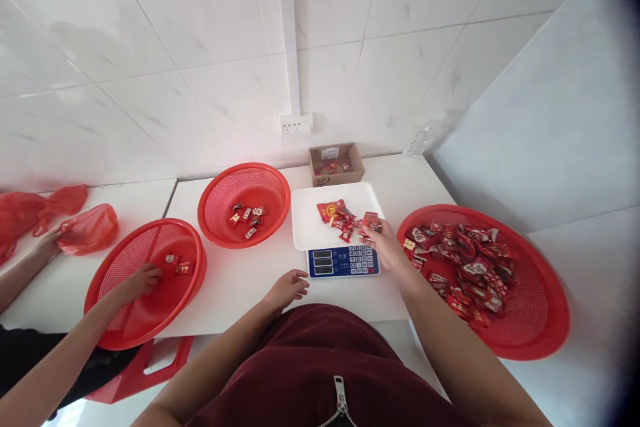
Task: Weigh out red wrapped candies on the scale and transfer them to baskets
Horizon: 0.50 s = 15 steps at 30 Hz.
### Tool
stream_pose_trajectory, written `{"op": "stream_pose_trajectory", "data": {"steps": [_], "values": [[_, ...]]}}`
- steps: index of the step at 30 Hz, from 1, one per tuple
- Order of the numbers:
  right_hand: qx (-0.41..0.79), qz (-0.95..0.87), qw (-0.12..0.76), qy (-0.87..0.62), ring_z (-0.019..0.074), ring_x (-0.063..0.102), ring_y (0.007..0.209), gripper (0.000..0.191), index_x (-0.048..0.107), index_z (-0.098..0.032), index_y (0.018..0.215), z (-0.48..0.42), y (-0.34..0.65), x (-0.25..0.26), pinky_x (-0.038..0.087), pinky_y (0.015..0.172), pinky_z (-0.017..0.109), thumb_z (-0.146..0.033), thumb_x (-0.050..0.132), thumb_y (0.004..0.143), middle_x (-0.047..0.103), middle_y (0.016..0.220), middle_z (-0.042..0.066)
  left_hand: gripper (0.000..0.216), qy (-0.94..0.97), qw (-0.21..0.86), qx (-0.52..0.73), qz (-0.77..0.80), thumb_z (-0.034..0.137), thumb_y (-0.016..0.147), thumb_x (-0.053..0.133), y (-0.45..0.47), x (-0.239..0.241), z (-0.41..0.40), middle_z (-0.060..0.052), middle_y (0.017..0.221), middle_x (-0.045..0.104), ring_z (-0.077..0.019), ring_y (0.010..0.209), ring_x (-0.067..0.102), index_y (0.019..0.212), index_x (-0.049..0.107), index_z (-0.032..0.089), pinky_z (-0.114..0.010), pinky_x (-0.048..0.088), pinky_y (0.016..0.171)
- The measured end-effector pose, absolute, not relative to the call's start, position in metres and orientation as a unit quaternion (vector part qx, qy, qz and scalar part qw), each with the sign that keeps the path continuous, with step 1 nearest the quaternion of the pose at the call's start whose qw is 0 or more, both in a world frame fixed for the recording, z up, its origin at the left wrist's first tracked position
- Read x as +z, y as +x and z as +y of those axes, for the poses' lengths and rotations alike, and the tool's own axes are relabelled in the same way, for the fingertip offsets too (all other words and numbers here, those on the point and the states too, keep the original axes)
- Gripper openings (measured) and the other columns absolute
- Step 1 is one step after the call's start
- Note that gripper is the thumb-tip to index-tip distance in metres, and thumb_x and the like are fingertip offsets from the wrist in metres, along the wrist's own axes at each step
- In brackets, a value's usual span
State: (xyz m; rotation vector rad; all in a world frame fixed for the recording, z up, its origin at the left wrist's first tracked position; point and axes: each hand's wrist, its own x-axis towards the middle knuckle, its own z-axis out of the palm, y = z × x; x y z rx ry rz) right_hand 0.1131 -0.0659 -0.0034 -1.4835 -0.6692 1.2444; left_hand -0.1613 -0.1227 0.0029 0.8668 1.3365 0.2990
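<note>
Scale display [321, 262] too small to be read. Carton [335, 164] label illegible. Right hand [384, 245] fingers partly hidden among sweets [345, 219]. Red bags [30, 213] cut off by left edge. Far right corner blacked out.

White table [240, 280] bears three red baskets [244, 203], scale [340, 230], cardboard box [336, 164].
</note>
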Motion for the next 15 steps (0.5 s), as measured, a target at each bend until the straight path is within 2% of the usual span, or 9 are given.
{"op": "stream_pose_trajectory", "data": {"steps": [4,8,12,15], "values": [[0.446,-0.225,0.599,-0.625,0.0119,0.064,0.071,0.043,0.052,-0.024,0.093,-0.089,0.156,0.004,0.054,0.066,0.027,-0.039,0.074,0.060,0.063,0.087,-0.003,0.033,0.387,0.689,0.126,0.599,0.030,0.071,0.064,-0.161,0.004,-0.122,-0.006,0.095,0.064,-0.0143,0.079,0.060,0.101,0.058,0.017,-0.028,0.044,0.074],[0.371,-0.163,0.620,-0.672,0.0105,0.059,0.062,0.040,0.052,-0.023,0.085,-0.120,0.199,-0.002,0.053,0.058,0.025,-0.038,0.075,0.055,0.059,0.076,-0.005,0.031,0.391,0.691,0.125,0.595,0.029,0.072,0.063,-0.158,0.003,-0.120,-0.006,0.094,0.064,-0.0148,0.079,0.060,0.100,0.058,0.017,-0.028,0.044,0.075],[0.344,-0.136,0.572,-0.732,0.0119,0.054,0.053,0.034,0.054,-0.023,0.084,-0.149,0.226,-0.019,0.048,0.048,0.025,-0.040,0.070,0.059,0.056,0.067,-0.003,0.030,0.394,0.691,0.120,0.594,0.028,0.072,0.063,-0.155,0.002,-0.120,-0.005,0.092,0.064,-0.0144,0.079,0.060,0.099,0.058,0.018,-0.028,0.044,0.073],[0.281,-0.202,0.485,-0.803,0.0159,0.058,0.057,0.035,0.056,-0.021,0.091,-0.168,0.239,-0.037,0.049,0.051,0.028,-0.047,0.062,0.068,0.061,0.071,0.001,0.031,0.394,0.692,0.114,0.594,0.028,0.071,0.063,-0.155,0.001,-0.119,-0.006,0.092,0.064,-0.0149,0.079,0.060,0.099,0.058,0.017,-0.028,0.044,0.073]]}}
